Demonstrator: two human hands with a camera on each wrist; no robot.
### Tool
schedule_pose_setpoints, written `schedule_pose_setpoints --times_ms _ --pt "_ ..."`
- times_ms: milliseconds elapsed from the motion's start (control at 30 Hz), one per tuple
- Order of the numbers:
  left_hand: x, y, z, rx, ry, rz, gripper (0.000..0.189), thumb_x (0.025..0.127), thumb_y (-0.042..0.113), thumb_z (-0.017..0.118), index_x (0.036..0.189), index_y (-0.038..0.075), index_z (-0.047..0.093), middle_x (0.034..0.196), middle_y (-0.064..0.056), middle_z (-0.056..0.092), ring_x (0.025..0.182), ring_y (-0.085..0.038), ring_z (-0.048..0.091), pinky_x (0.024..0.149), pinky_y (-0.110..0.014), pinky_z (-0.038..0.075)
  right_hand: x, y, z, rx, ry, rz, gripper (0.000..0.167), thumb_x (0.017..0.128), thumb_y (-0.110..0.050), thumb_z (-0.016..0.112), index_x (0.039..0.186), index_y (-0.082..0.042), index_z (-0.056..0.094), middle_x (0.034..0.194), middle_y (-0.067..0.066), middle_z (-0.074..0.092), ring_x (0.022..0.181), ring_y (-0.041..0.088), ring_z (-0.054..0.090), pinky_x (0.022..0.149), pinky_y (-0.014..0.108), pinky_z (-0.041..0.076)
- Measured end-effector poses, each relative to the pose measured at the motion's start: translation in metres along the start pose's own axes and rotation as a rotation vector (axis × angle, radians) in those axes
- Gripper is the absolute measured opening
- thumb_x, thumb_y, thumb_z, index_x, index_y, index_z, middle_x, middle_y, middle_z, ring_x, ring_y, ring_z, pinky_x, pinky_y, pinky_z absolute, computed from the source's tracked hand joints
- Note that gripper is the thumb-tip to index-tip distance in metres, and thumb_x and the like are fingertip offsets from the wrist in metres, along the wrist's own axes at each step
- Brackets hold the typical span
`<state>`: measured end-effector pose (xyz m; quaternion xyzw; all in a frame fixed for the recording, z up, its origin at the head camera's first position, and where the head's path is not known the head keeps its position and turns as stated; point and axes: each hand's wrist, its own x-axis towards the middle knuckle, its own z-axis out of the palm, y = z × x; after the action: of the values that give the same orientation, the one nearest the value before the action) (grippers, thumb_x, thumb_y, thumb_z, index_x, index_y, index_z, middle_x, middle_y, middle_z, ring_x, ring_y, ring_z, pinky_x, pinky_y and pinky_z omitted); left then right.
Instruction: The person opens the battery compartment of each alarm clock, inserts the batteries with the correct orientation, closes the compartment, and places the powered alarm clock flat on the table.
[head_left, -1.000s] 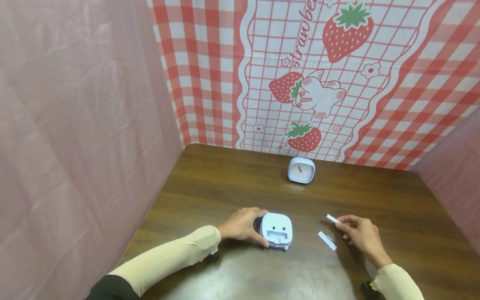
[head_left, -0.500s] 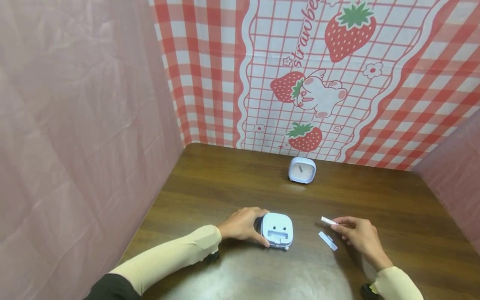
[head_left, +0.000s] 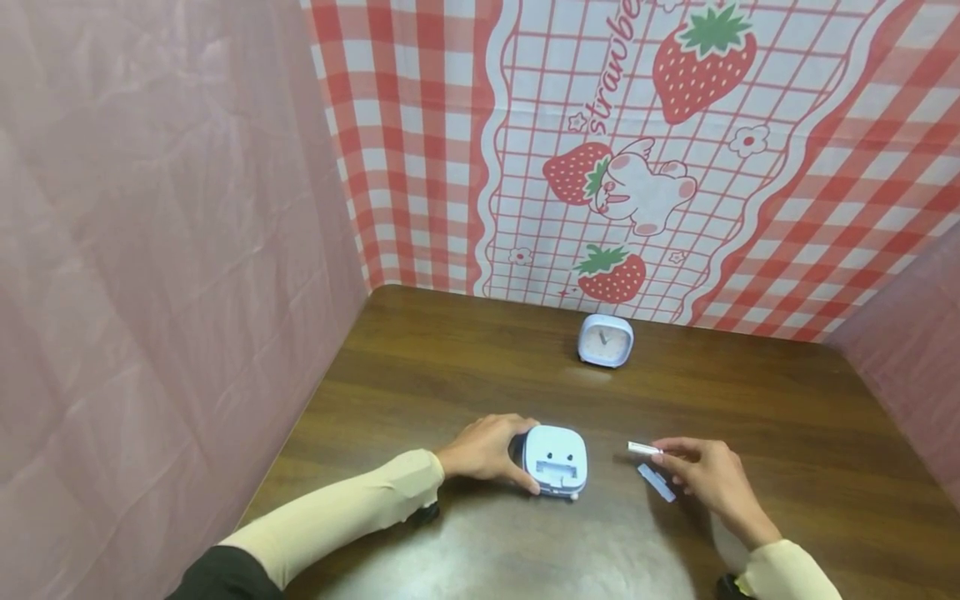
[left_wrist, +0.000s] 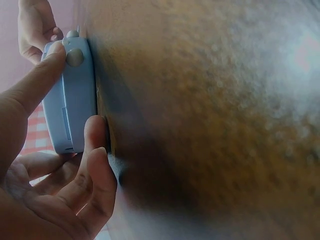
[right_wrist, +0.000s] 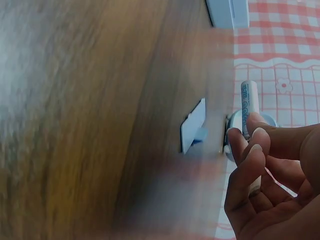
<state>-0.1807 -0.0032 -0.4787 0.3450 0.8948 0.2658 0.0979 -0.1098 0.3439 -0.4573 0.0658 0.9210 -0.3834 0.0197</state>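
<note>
A pale blue alarm clock lies face down on the table, its battery compartment uncovered. My left hand grips it from the left, thumb on the near edge by a small round foot. My right hand pinches a white AA-type battery between thumb and fingertips, held roughly level to the right of the clock. Lower among the right fingers shows a small pale end, mostly hidden. The battery cover lies on the table just below the battery in the head view.
A second pale clock stands upright at the back of the wooden table, facing me. Behind it hangs a red-and-white strawberry cloth. A pink curtain borders the left side.
My right hand has moved slightly left, bringing the battery closer to the clock and turning it from slanted to nearly level. The left hand and clock have stayed put.
</note>
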Motion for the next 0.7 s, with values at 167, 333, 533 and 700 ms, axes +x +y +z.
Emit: schedule_pose_setpoints --times_ms 167,333,533,700 --pt "0.0 0.0 0.0 -0.013 -0.001 -0.002 0.098 0.066 0.058 0.092 0.146 0.015 0.058 0.14 -0.001 0.063 0.125 -0.018 0.059 0.104 -0.041 0.048 -0.004 -0.006 0.004 0.028 -0.016 0.001 0.028 0.092 -0.028 0.08 0.112 -0.008 0.078 0.082 0.006 0.072 0.069 0.015 0.064 0.055 0.029 0.055" --pt "-0.001 0.001 0.0 -0.01 -0.002 -0.002 0.098 0.065 0.059 0.092 0.146 0.015 0.058 0.14 -0.001 0.063 0.124 -0.019 0.059 0.104 -0.041 0.048 -0.008 -0.014 0.007 0.041 -0.027 -0.011 0.028 0.091 -0.029 0.081 0.112 -0.01 0.079 0.083 0.007 0.072 0.068 0.017 0.062 0.055 0.033 0.057" --pt "0.0 0.001 0.0 -0.014 0.002 0.002 0.098 0.065 0.059 0.092 0.146 0.015 0.058 0.14 -0.002 0.063 0.124 -0.019 0.059 0.103 -0.04 0.049 -0.011 -0.023 0.011 0.04 -0.029 -0.043 0.026 0.09 -0.031 0.081 0.109 -0.013 0.079 0.075 0.006 0.068 0.062 0.016 0.059 0.052 0.032 0.054" --pt "-0.001 0.0 0.0 -0.019 0.0 0.006 0.098 0.066 0.058 0.092 0.146 0.014 0.058 0.14 -0.002 0.063 0.124 -0.018 0.06 0.103 -0.038 0.049 -0.014 -0.028 0.013 0.063 -0.047 -0.044 0.024 0.09 -0.03 0.081 0.107 -0.014 0.079 0.07 0.007 0.065 0.057 0.014 0.057 0.048 0.028 0.049"
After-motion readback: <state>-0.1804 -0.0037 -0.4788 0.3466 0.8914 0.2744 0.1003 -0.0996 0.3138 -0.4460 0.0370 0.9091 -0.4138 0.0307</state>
